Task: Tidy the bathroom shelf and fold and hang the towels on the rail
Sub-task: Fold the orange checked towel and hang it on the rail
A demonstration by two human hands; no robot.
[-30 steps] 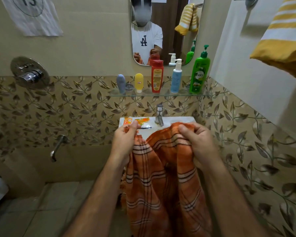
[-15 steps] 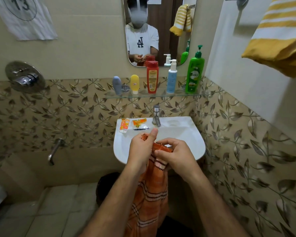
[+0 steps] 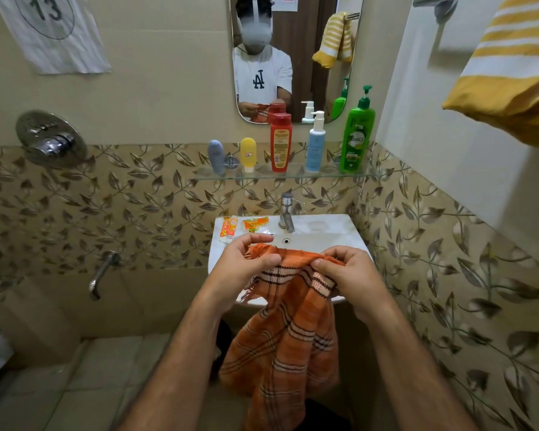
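I am holding the orange checked towel (image 3: 288, 331) in front of the white sink (image 3: 324, 236), both hands pinching its top edge. Left hand (image 3: 246, 269) is gripping the fringed corner between thumb and curled fingers; right hand (image 3: 349, 275) is gripping the bunched edge a little apart from it. The rest of the towel is hanging down between my forearms, below the sink rim.

Sink rim is carrying a small orange-and-white tube (image 3: 227, 229) and an orange sachet (image 3: 255, 223), left of the tap (image 3: 286, 213).

Glass shelf (image 3: 293, 175) above is carrying five items upright in a row: grey tube (image 3: 216, 156), yellow tube (image 3: 248, 153), red bottle (image 3: 280, 142), blue pump bottle (image 3: 315, 143), green pump bottle (image 3: 358, 132).

Mirror (image 3: 296, 57) is hanging above the shelf. Yellow striped towel (image 3: 507, 66) is hanging on the rail (image 3: 430, 0), upper right. Walls are showing leaf-pattern tiles; a shower valve (image 3: 50, 140) and a spout (image 3: 101, 273) are sitting on the left wall.
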